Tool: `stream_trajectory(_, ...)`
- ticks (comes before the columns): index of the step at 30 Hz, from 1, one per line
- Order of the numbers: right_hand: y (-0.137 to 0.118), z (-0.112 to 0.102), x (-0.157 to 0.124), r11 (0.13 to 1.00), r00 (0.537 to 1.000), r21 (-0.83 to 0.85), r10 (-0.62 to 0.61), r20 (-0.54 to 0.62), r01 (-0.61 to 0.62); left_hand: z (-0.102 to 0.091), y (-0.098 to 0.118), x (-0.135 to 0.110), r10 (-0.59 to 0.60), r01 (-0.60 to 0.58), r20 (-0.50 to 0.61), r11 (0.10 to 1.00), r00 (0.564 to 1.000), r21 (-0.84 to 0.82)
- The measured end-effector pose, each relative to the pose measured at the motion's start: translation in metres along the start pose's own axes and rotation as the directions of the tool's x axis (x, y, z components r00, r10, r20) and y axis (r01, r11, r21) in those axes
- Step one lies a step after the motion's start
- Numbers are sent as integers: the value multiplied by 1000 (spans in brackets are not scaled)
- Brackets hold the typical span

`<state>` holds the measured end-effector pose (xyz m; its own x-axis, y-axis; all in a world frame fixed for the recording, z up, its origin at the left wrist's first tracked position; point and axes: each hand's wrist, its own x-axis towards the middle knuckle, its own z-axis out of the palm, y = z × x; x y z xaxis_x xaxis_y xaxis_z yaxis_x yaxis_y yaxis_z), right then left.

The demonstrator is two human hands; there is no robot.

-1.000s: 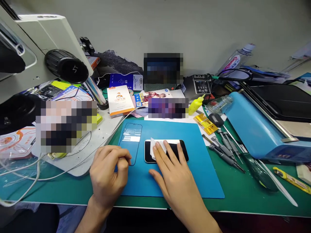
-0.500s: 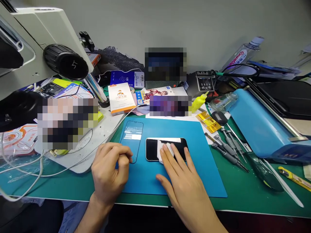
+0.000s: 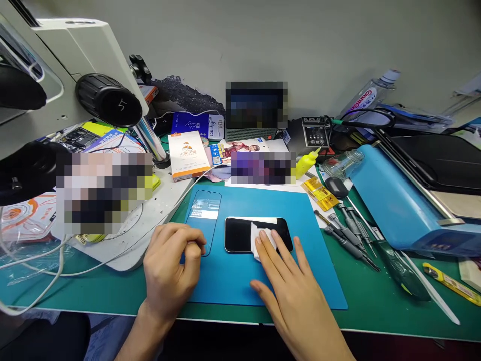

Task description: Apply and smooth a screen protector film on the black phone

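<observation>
A black phone [image 3: 237, 234] lies flat, screen up, on the blue work mat [image 3: 263, 281]. My right hand [image 3: 289, 281] presses a small white wipe [image 3: 257, 236] onto the right half of the screen with flat, stretched fingers. To the left, a clear glass screen protector [image 3: 203, 213] lies on the mat. My left hand [image 3: 171, 268] rests at the protector's near end, fingers curled in a loose fist with the thumb against the forefinger; what it pinches, if anything, I cannot make out.
A white microscope [image 3: 56, 90] looms at the left over a white base [image 3: 143, 225] with cables. Screwdrivers [image 3: 347, 233] lie right of the mat, beside a blue machine [image 3: 398, 200]. Boxes [image 3: 188, 155], a yellow bottle [image 3: 308, 161] and a glass jar [image 3: 343, 163] crowd the back.
My right hand has slid the white wipe from the left part of the phone's screen towards the right. My left hand has stayed in place.
</observation>
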<state>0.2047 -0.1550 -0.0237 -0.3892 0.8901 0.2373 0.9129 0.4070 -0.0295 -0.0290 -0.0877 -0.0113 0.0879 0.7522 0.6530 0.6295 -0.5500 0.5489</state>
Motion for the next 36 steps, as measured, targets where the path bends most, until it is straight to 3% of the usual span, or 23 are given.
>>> stream_trajectory(3,2,-1,-5,1000,1000,-18,-10,8,10,0,1,0,10,-10,13,1000,1000,-7)
stream_trajectory(9,21,7,27,997,997,-40,73,9,-72,-1,2,-1,18,-18,10,1000,1000,-19)
stream_trajectory(16,16,-1,-12,998,999,-50,44,-2,-44,-1,0,0,-5,6,25,1000,1000,-16)
stream_trajectory(22,33,7,3,990,990,-6,139,8,-139,-2,-1,-2,-8,8,12,1000,1000,16)
stream_trajectory(26,23,3,-19,985,985,16,173,-9,-172,2,2,2,42,-60,178,994,983,97)
stream_trajectory(29,17,0,-35,984,985,51,172,3,-172,8,1,3,28,-112,364,971,931,211)
stream_trajectory(36,28,8,-8,983,983,26,182,-13,-181,14,-11,-6,99,-251,516,939,851,235)
